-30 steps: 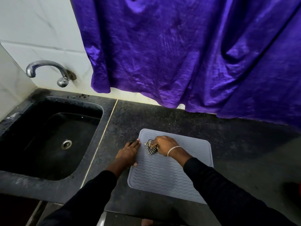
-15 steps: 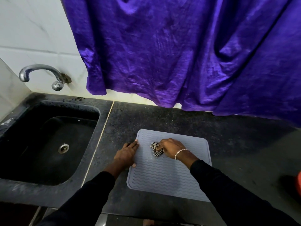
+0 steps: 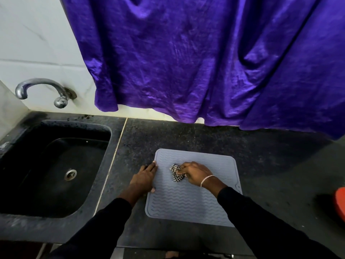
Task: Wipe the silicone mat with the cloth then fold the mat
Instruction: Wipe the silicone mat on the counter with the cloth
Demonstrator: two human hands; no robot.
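dark counter [image 3: 186, 135] | grey mat [image 3: 186, 206] flat on it | red thing [image 3: 340, 200] at right, perhaps a lid

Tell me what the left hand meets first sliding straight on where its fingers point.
The left hand would cross the far-left corner of the silicone mat, then bare countertop; probably the wall below the purple curtain next.
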